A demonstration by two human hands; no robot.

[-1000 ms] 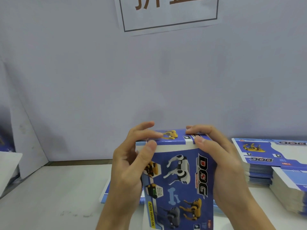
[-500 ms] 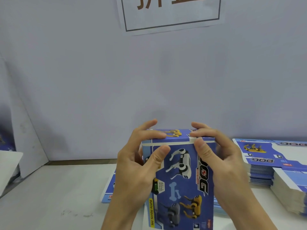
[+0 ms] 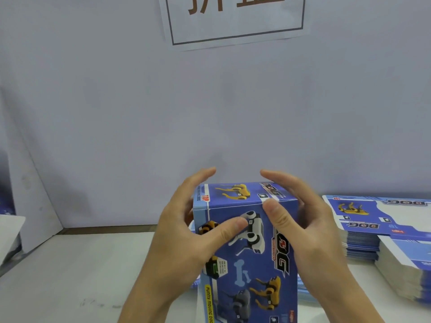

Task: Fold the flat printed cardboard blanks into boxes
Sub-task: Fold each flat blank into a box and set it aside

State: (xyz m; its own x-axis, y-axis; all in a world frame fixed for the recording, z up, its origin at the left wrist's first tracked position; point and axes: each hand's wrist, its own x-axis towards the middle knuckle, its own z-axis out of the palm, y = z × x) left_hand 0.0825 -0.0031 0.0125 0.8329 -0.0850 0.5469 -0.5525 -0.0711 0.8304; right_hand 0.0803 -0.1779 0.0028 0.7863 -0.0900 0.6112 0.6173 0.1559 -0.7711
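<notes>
The folded box at lower centre reads "DOG", "TOP" and "FUNNY MOVING DOG", the flat blanks at right read "DOG", and the wall sign at top shows cropped characters.

**Both hands around upright box, fingers loose**

Left hand on the left side of the box, palm facing inward, thumb laid across the front face, pad touching it. Its 4 fingers reach up past the top left edge, nearly straight, tips in the air. Right hand mirrors it on the right side, thumb lying on the front near the top edge, fingers extended over the top right corner, slightly blurred. Both forearms rise from the bottom edge.
</notes>
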